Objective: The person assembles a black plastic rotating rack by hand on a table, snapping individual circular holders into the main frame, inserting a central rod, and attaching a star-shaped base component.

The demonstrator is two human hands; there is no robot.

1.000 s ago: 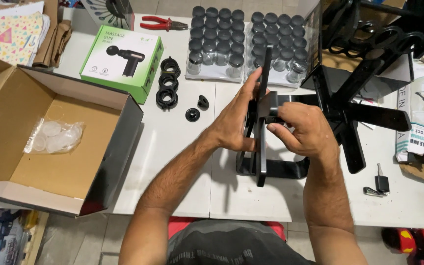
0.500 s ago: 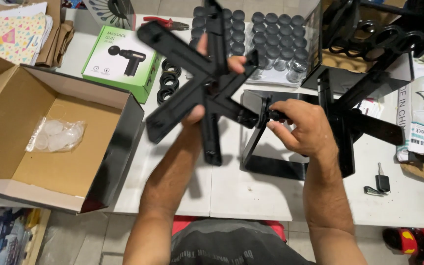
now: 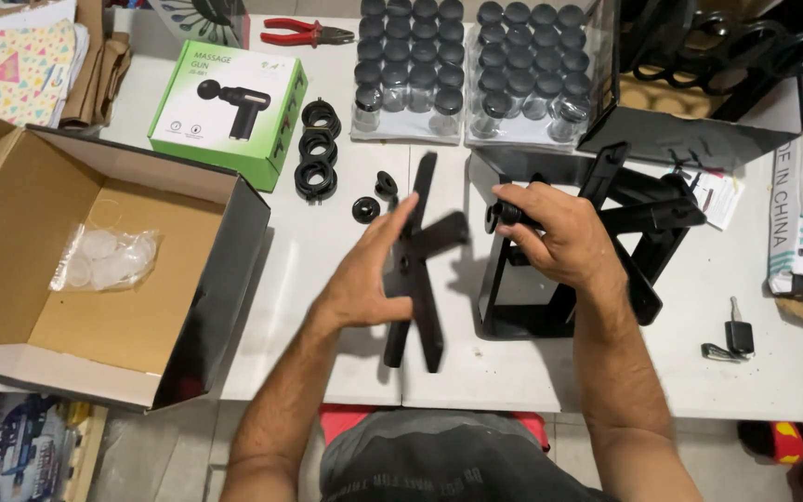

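At the centre of the frame the left hand clasps the blurred black star-shaped base over the white table, while the right hand closes on a small black knob; steadying the base first seems wise.

open box left | cross bracket centre | jars behind | key right

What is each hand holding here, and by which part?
The left hand holds a black cross-shaped bracket near its hub, fingers extended along it. The right hand grips a small black round piece at its end.
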